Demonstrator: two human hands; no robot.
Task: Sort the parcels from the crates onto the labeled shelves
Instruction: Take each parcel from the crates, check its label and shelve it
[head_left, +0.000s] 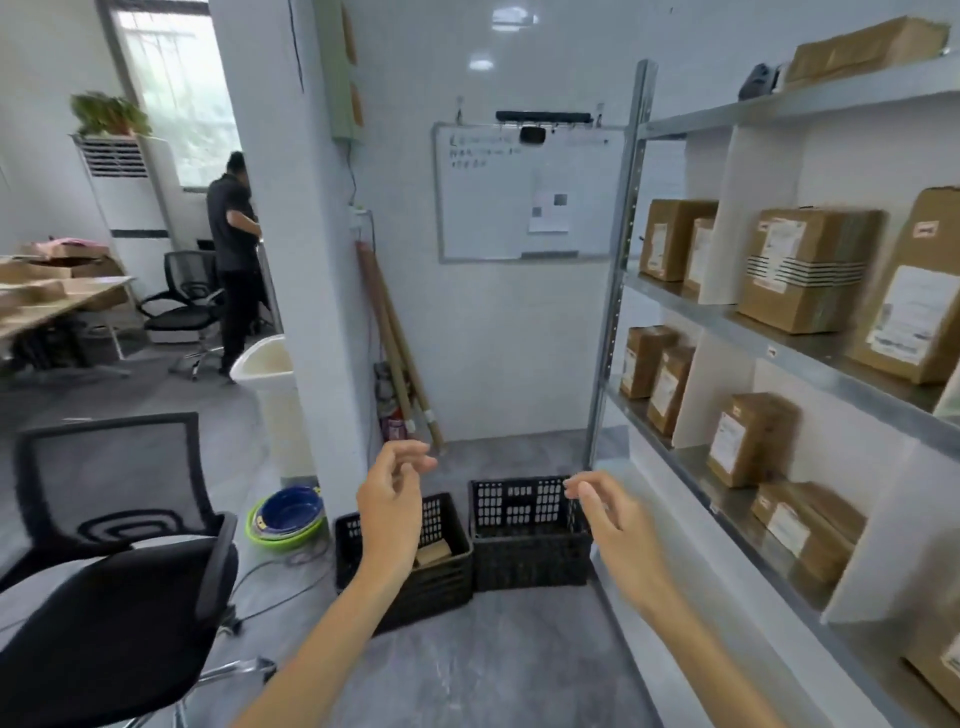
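While both arms reached forward, I saw the left hand (392, 501) and the right hand (605, 512) raised above two black crates, well apart from each other. Each hand had its fingers loosely curled and slightly spread, pinching nothing.

The left crate (452, 582) stood on the grey floor just beside the right crate (524, 551); I could not tell whether their walls touched. One brown parcel (434, 553) lay inside the left crate, partly hidden behind the left wrist. The bottom of the right crate was hidden by its near wall.

At right stood the rack (621, 291), a metal frame with white dividers. Its shelves held brown boxes (808, 270) with white labels (the print and the small tags on the shelf edges were too small for me to read).

Also in view: a black chair (119, 582) at lower left, stacked bowls (288, 517) on the floor by the pillar, a whiteboard (524, 192) on the far wall, and a person (234, 249) in dark clothes standing in the next room.
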